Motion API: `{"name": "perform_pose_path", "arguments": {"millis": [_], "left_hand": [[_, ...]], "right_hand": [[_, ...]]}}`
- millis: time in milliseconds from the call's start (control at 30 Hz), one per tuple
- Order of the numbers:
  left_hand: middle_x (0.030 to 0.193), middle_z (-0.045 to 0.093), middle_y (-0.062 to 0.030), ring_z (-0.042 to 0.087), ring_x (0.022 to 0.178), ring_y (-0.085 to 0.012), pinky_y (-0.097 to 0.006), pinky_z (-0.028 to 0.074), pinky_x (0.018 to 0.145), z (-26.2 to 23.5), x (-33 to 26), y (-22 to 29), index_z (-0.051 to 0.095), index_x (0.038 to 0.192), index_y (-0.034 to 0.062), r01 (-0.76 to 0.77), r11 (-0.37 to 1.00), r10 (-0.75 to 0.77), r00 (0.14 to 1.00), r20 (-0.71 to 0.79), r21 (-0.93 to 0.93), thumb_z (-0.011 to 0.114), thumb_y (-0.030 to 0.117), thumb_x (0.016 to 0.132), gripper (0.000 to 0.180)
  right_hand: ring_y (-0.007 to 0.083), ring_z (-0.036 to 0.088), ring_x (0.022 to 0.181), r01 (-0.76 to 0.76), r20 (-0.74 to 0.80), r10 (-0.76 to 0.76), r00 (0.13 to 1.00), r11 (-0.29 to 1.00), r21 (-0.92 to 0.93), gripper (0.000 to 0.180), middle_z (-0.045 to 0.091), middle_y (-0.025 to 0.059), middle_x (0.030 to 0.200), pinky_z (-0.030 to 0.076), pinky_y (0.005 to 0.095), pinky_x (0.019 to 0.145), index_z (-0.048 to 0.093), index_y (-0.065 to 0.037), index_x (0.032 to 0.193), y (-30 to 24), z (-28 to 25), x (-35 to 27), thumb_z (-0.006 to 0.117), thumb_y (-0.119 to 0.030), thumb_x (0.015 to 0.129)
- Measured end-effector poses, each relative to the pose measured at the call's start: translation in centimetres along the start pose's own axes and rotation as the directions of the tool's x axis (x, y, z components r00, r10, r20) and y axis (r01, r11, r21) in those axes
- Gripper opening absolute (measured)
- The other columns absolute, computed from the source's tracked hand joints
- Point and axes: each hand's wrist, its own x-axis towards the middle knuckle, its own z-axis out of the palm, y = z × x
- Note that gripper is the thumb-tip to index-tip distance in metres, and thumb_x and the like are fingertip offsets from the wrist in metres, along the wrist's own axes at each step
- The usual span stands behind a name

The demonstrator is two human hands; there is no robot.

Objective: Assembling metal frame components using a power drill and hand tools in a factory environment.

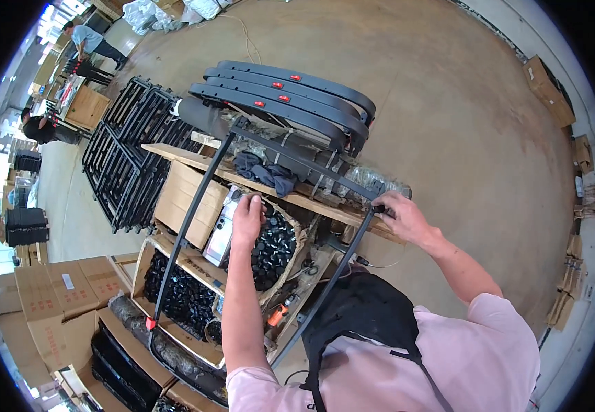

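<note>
A black tubular metal frame (196, 206) stretches across the bench in front of me, with a red piece (150, 323) on its left leg. My right hand (403, 215) is closed at the frame's far right corner, fingers bent around the tube end. Over a box of small black plastic caps (274, 246) is my left hand (247, 218), fingers curled together; whatever they pinch is hidden. Just left of that hand lies a flat silvery object (220, 237), partly covered by my wrist.
Beyond the bench's wooden board (311, 203) rest stacked dark curved frames (290, 96) with red parts. A second bin of black parts (180, 295) and an orange tool (280, 312) are nearer. Cartons (57, 292) stand left. Two people (90, 42) work far left.
</note>
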Motion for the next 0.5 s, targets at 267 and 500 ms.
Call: {"name": "perform_pose_path", "arguments": {"millis": [267,500], "left_hand": [[0.102,0.067,-0.0008,0.060,0.089,-0.0087,-0.025,0.050,0.073,-0.7,3.3,2.7,0.060,0.141,0.0096,-0.059,0.998,0.062,0.991,-0.116,0.031,0.055,0.027,0.108,0.037],[0.113,0.072,-0.0157,0.068,0.103,-0.0246,-0.037,0.052,0.094,-4.6,11.7,2.4,0.062,0.130,0.0005,-0.264,0.929,0.337,0.892,-0.301,0.260,0.062,0.019,0.102,0.034]], "right_hand": [[0.0385,0.066,0.101,0.201,0.102,-0.185,0.977,0.962,-0.185,0.032,0.062,0.0174,0.116,0.057,0.0468,0.087,0.065,0.000,0.119,-0.2,-0.7,1.2,0.069,-0.008,0.088],[0.0392,0.068,0.090,0.062,0.094,-0.025,0.995,0.907,-0.417,0.027,0.066,0.0186,0.097,0.057,0.0493,0.078,0.066,-0.002,0.109,-2.2,-0.7,2.4,0.069,-0.024,0.093]]}}
